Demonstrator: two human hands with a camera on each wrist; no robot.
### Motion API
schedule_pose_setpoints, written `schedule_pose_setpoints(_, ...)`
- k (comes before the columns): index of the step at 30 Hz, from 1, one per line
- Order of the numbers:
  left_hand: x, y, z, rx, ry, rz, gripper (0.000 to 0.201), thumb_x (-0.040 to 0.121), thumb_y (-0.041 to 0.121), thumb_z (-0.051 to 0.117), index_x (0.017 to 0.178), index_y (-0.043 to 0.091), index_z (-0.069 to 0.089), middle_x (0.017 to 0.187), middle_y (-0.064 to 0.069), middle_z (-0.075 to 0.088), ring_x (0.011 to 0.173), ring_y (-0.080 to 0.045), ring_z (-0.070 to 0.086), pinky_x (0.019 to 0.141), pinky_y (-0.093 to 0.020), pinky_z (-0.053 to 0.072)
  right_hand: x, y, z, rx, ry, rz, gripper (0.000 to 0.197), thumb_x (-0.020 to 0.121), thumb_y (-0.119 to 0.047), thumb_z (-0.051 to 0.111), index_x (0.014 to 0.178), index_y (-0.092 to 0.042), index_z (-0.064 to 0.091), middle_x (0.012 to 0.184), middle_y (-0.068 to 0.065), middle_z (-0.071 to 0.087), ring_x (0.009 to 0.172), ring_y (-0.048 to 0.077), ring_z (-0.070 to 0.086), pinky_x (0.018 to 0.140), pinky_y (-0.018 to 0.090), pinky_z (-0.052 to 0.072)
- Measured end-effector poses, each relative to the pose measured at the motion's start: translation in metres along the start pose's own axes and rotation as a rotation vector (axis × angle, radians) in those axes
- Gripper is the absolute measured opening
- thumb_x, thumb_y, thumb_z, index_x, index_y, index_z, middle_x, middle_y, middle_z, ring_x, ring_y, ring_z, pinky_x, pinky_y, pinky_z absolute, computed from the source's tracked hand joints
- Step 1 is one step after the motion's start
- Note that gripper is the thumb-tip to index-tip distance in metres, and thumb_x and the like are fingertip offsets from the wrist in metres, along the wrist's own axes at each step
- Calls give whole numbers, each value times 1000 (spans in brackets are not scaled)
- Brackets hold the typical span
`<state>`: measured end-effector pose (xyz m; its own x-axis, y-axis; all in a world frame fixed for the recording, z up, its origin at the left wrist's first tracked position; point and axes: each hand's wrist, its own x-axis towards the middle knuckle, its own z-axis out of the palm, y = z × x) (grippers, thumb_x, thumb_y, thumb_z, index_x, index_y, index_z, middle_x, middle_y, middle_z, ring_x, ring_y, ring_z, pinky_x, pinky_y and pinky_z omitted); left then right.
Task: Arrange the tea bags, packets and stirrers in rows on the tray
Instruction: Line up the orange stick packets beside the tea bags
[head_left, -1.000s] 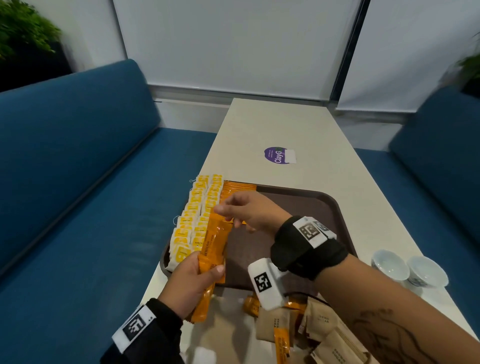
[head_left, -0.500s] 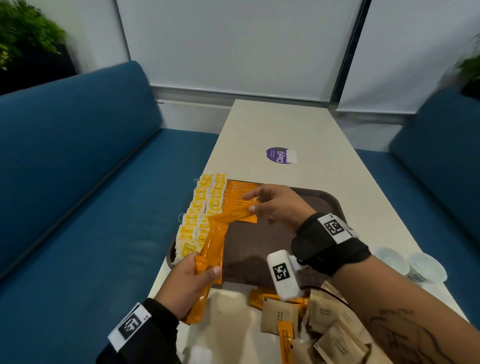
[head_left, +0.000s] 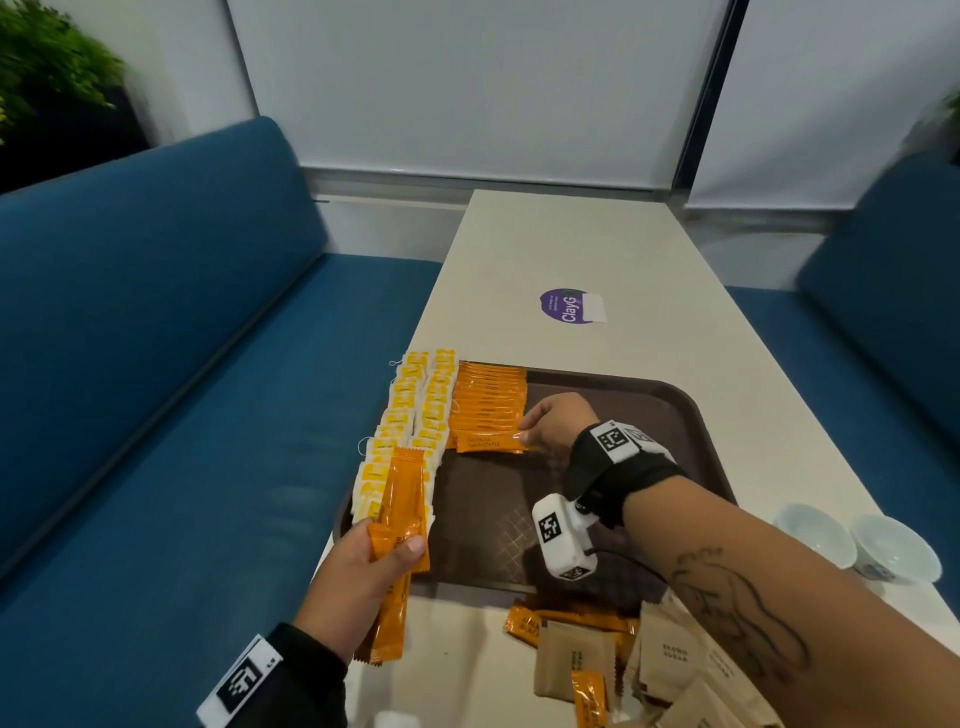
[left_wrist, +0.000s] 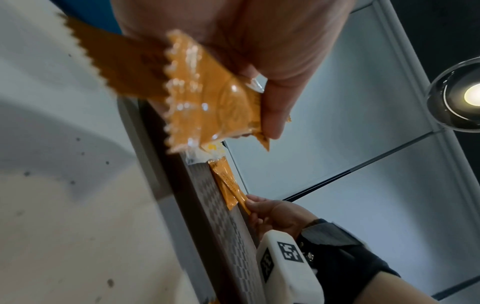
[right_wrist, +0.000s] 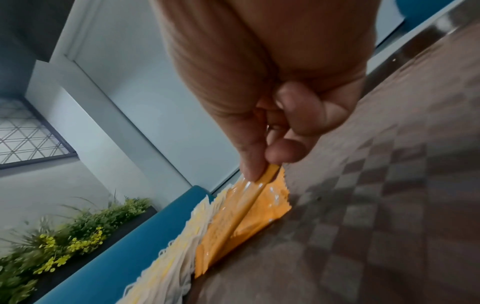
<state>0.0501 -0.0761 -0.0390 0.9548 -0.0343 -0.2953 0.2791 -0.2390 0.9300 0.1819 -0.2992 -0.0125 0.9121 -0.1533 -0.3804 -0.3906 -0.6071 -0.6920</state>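
A brown tray (head_left: 675, 410) sits on a pale table (head_left: 571, 249) with blue seats on both sides. Along the left edge of the tray lie two rows of yellow and white tea bags (head_left: 410, 410), one after the other. Just right of them is a neat row of orange packets (head_left: 488, 400), each one partly covering the next. The right hand (head_left: 558, 423) is over the tray and pinches the right end of one orange packet (head_left: 488, 441) between thumb and fingertips, at the near end of that row; the right wrist view shows this packet tilted, with its far edge down on the row. The left hand (head_left: 358, 582) is at the near left corner of the tray, with its fingers and thumb curled round a small bunch of long orange packets (head_left: 397, 525) (how many is hard to tell). The bunch points away over the tea bags. On the table in front of the tray is a loose pile of tan sugar packets (head_left: 670, 660) and a few more orange ones. Two small white cups (head_left: 857, 540) stand on the table to the right of the tray, well away from the hands.
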Motion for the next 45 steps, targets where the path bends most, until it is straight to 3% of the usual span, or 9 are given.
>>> schedule_pose_setpoints(9, 3, -5, 2, -23, 5, -16, 63, 74, 58, 63, 124, 20, 52, 113, 0, 64, 103, -20, 60, 94, -41, 47, 17, -6, 18, -88, -57, 47, 21, 83, -6, 70, 69, -16, 57, 84, 3, 64, 82, 16, 62, 81, 28, 55)
schedule_pose_setpoints(12, 2, -6, 3, -2, 0, -20, 63, 70, 50, 56, 124, 19, 51, 114, 0, 63, 104, -21, 59, 93, -39, 47, 19, -10, 20, -172, -44, 66, 13, 81, -16, 73, 86, -12, 61, 94, 4, 68, 91, 19, 67, 85, 32, 54)
schedule_pose_setpoints(14, 2, -6, 4, 2, -2, -16, 63, 69, 49, 55, 124, 19, 51, 113, 0, 63, 103, -20, 60, 92, -38, 47, 22, -9, 23, -267, -12, 68, 34, 79, -24, 75, 106, -9, 60, 109, 8, 68, 101, 23, 66, 93, 37, 51)
schedule_pose_setpoints(19, 0, -6, 4, 24, -2, -22, 57, 73, 48, 55, 122, 20, 52, 112, 1, 64, 103, -20, 60, 92, -38, 47, 23, -4, 23, -299, 36, 94, 47, 78, -27, 77, 115, -8, 55, 112, 8, 66, 105, 23, 63, 91, 33, 49)
schedule_pose_setpoints(26, -4, -2, 7, 35, -8, -4, 20, 88, 34, 54, 107, 28, 52, 108, 3, 63, 99, -17, 59, 84, -32, 45, 20, 0, 18, -221, 36, 76, 45, 75, -24, 79, 110, -8, 56, 111, 9, 65, 104, 25, 63, 93, 37, 50)
schedule_pose_setpoints(30, -6, 1, 7, 71, -17, 32, 7, 90, 30, 55, 94, 32, 49, 101, 7, 61, 95, -14, 59, 74, -24, 45, -10, -8, 9, -48, 91, -201, 23, 82, -27, 72, 87, -13, 54, 85, -4, 53, 93, 17, 56, 74, 26, 47)
schedule_pose_setpoints(36, -15, 14, 13, 112, -36, 95, 10, 89, 22, 60, 89, 28, 52, 90, 8, 63, 84, -14, 59, 64, -17, 43, -77, -36, 6, 25, -382, -399, 17, 81, -33, 72, 93, -22, 66, 82, -7, 61, 63, 5, 53, 49, 17, 37)
schedule_pose_setpoints(41, -22, 16, 16, 134, -72, 77, 15, 88, 24, 62, 100, 19, 54, 91, 3, 61, 83, -13, 57, 64, -20, 43, -96, -32, 4, 69, -357, -472, 7, 83, -15, 71, 84, -14, 65, 86, 7, 62, 54, 0, 53, 44, 10, 39)
schedule_pose_setpoints(45, -29, 14, 16, 147, -95, 76, 9, 88, 23, 62, 91, 21, 55, 88, 1, 63, 81, -14, 58, 64, -19, 43, -102, -23, 1, 132, -379, -464, 11, 88, -10, 64, 80, -15, 59, 72, -1, 62, 50, 1, 56, 45, 16, 37)
